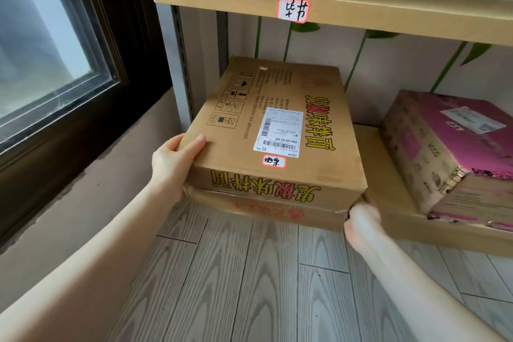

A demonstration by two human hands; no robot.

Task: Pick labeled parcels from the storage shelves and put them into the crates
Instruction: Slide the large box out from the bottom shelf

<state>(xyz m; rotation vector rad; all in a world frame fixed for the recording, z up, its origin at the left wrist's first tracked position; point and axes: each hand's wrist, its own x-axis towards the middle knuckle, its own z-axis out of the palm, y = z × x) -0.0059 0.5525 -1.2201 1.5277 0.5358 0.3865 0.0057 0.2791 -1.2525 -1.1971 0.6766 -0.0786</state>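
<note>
Early stage: 1 flat brown cardboard parcel with yellow print and a white shipping label (pixel 277 125) sits mid-frame, its near end overhanging the tan lower shelf board (pixel 394 219). No crate in view. Left hand (pixel 172 164) clamps the near-left corner, thumb on top. Right hand (pixel 361 219) holds the near-right bottom corner, fingertips hidden.

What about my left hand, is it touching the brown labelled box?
Touching. Head view: the left hand grips the brown labelled box at its left corner, thumb on top.
</note>
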